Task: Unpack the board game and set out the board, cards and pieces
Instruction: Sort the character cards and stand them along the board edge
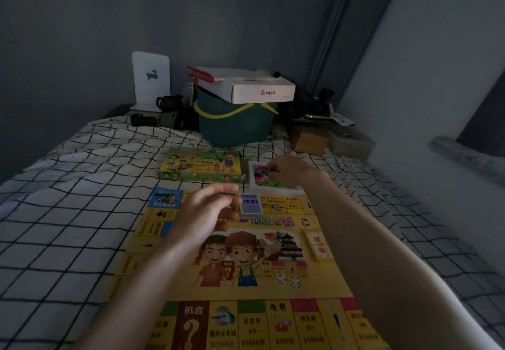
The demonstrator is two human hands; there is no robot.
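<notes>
Your right hand point(289, 170) digs into the piece tray point(273, 183), grip unclear; left hand point(207, 213) hovers loosely open; next, lift pieces onto the board point(246, 267).

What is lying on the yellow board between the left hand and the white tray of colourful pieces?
In the head view, a small blue card deck lies on the yellow game board, between the left hand and the white tray of colourful plastic pieces.
</notes>
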